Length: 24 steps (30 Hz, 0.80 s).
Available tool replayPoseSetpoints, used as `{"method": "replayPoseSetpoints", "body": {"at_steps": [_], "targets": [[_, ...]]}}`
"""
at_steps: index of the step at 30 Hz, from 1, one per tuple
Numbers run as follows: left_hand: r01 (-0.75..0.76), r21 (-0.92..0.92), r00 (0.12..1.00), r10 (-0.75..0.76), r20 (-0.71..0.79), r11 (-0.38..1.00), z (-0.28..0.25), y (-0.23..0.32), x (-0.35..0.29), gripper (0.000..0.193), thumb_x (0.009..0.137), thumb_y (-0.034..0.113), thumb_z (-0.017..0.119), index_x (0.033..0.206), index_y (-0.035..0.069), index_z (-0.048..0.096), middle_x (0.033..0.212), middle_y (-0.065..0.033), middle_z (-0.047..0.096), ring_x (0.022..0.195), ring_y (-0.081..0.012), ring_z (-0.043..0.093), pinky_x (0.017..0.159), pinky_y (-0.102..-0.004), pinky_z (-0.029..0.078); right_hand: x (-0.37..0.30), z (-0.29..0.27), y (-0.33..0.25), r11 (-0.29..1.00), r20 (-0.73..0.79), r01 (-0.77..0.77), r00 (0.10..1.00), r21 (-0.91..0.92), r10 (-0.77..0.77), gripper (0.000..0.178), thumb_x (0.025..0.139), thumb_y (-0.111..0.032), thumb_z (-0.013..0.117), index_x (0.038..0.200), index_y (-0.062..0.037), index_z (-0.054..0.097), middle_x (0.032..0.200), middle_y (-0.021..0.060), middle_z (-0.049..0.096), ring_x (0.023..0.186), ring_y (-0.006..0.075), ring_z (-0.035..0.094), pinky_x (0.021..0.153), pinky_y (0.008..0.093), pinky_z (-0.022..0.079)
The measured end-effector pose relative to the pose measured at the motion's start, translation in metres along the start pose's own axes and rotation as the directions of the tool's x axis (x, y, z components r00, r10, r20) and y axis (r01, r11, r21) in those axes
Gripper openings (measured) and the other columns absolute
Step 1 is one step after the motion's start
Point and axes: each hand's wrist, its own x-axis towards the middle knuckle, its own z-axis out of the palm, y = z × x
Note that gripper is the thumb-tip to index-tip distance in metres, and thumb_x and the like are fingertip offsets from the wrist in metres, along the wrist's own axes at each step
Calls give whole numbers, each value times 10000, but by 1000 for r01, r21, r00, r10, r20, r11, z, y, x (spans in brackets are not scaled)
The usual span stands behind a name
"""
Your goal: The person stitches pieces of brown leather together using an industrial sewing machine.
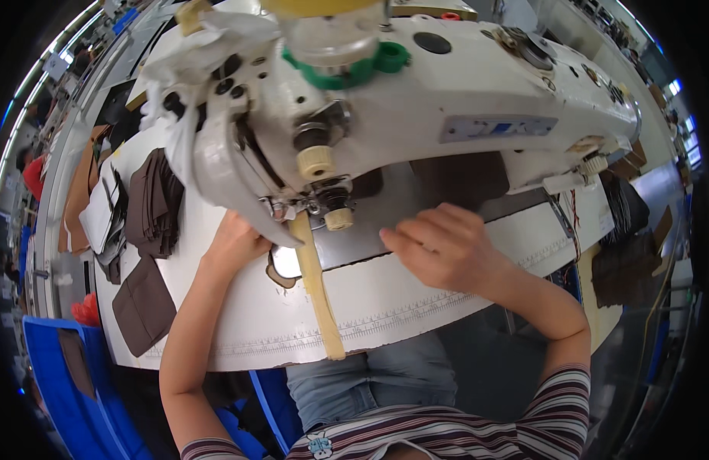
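Both hands [446,249] flank a sewing machine [416,100] bearing a blue label [496,127].

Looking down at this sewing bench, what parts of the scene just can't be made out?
- Needle area: head view, hidden behind the sewing machine head.
- Left hand fingertips: tucked under the machine head, so its grip is unclear.
- Dark workpiece: mostly covered by the machine arm and right hand.
- Room edges: bent and blurred by the fisheye.

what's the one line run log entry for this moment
left hand: at needle area under sewing machine | right hand: flat on dark panel | tan strip: hangs over table edge
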Motion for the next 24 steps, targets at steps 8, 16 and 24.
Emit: {"method": "replayPoseSetpoints", "body": {"at_steps": [8, 16, 24], "targets": [[349, 32, 925, -339, -175, 937, 18, -41, 0, 218, 778, 108, 663, 992, 71, 640, 718, -165, 621, 632, -358, 601, 618, -398, 492, -34, -48, 59, 940, 94, -342, 935, -13, 342, 251, 747, -181, 767, 962, -66, 704, 1062, 92, 689, 943, 266, 671, 809, 368, 548], [429, -398, 680, -580, -448, 811, 9, -33, 34, 203, 840, 125, 640, 1022, 47, 600, 728, -201, 610, 639, -384, 584, 630, -401, 488, -11, -47, 76, 912, 340, -357, 899, 200, 277, 247, 783, -268, 719, 919, -63, 740, 1062, 101, 700, 988, 243, 665, 842, 358, 515], [659, -310, 407, -672, -619, 685, -104, 19, -49, 193, 961, 190, 558, 987, -1, 549, 799, -205, 622, 655, -268, 562, 666, -331, 459, -33, -34, 53, 938, 79, -344, 937, 25, 342, 240, 795, 10, 603, 1019, -10, 688, 1050, 131, 690, 958, 303, 668, 822, 367, 523]]}}
